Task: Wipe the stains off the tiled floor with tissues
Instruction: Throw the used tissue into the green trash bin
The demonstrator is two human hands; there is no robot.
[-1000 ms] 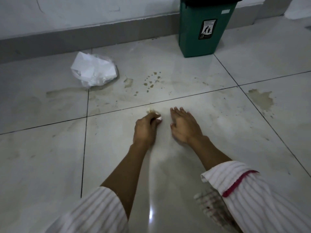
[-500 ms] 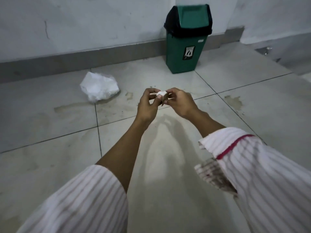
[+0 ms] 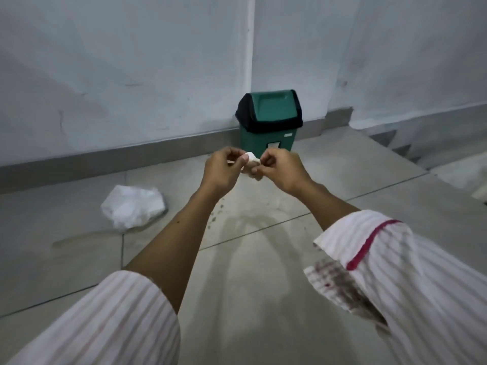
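Far left of the grip, low on the tiled floor [image 3: 276,299], I see a long pale-brown smear [image 3: 79,239] w/ a crumpled white bag [image 3: 133,208] lying at its right end. That smear isn't wiped yet, as far as I can judge.

Closer in, just below and left of the grip, a scatter of small dark specks [image 3: 214,219] shows past the left forearm. Also not cleaned, I'd say. A faint darker patch sits under the grip, but I can't tell if it's damp residue or only shadow from the arms.

At the grip itself: left hand [image 3: 220,171] has fingers curled, thumb and fingertips pinching the left edge of a small wadded tissue [image 3: 251,160]. Right hand [image 3: 283,171] pinches the other side, fingers curled round it. Both hands hold the wad up off the floor, at about chest height, touching nothing else. The wad looks small and bunched, w/ a duller underside; prob. used, though I can't confirm soiling.

Directly behind the grip stands a green bin [image 3: 268,122] w/ a swing lid, against the wall.

Right of the grip, the floor I can see looks mostly plain; the right sleeve [image 3: 395,272] covers a good part of it.

My read: task is partway. Tissue in hand, no wiping contact now, at least two stain areas left on the near-left side.
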